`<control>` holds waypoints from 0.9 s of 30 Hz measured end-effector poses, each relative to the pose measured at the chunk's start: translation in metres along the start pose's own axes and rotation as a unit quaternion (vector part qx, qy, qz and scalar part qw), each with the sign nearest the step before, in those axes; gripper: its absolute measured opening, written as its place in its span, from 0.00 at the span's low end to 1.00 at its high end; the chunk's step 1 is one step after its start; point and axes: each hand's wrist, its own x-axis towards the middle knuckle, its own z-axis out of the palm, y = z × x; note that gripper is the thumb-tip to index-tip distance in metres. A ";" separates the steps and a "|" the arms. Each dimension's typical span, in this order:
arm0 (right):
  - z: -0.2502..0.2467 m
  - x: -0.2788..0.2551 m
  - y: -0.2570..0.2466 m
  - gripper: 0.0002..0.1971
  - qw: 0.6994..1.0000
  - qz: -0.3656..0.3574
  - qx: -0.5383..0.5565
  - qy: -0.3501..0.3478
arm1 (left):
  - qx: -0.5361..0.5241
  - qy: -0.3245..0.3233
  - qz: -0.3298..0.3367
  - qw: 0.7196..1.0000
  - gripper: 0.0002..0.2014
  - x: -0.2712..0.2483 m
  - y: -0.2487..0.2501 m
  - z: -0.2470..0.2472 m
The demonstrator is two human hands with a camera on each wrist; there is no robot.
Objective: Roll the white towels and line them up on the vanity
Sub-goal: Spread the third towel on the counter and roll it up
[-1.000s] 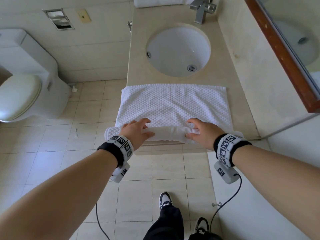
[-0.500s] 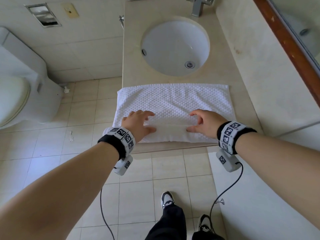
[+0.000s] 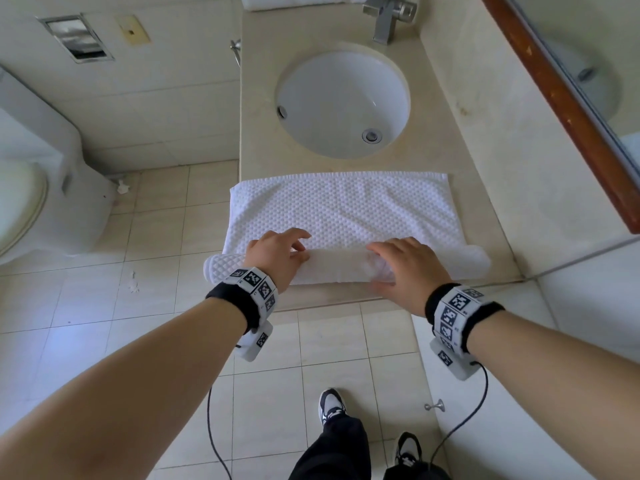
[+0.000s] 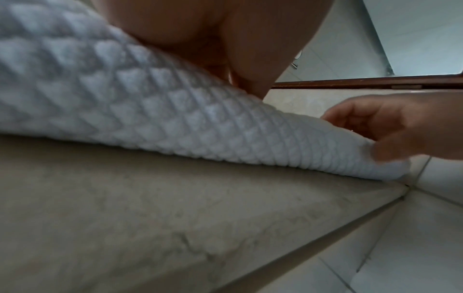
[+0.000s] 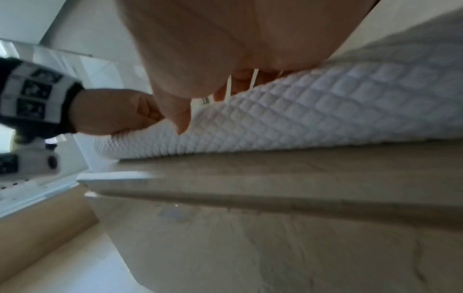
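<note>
A white towel (image 3: 341, 209) is lying across the table (image 3: 259, 109), filling the centre of the head view just below the sink (image 3: 343, 103). Its near edge is forming a roll (image 3: 332, 266) along the table's front lip. The left hand (image 3: 273, 256) and right hand (image 3: 403, 268) are resting on top of this roll. Fingers of both hands are lying loosely bent over the cloth, pressing rather than pinching; nothing is enclosed in either.

Risks, as judged: the roll is sitting right at the table's front edge, and its left end is overhanging at lower centre-left, so a backward slip could be dropping it to the floor. Uneven pressure between the two hands could be skewing the roll into a cone. Loose contact could be leaving it slack.

Obscured: both wrist views are blurring heavily, and the palms are blocking most of the fingertips. The roll's underside and the number of turns are not showing. Another white towel (image 3: 294, 1) at the top edge is cut off by the frame; whether it is folded or rolled cannot be told.
</note>
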 end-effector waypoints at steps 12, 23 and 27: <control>0.006 0.006 0.003 0.24 0.999 0.031 -0.010 0.032 | 0.055 0.044 0.086 0.994 0.30 -0.044 -0.001 0.012; -0.001 0.013 0.004 0.35 0.997 0.023 -0.051 -0.062 | 0.078 0.008 0.070 0.994 0.31 -0.026 0.000 0.012; -0.001 0.010 0.005 0.36 0.994 0.021 -0.032 -0.106 | 0.074 -0.016 0.065 0.995 0.30 -0.043 0.003 0.012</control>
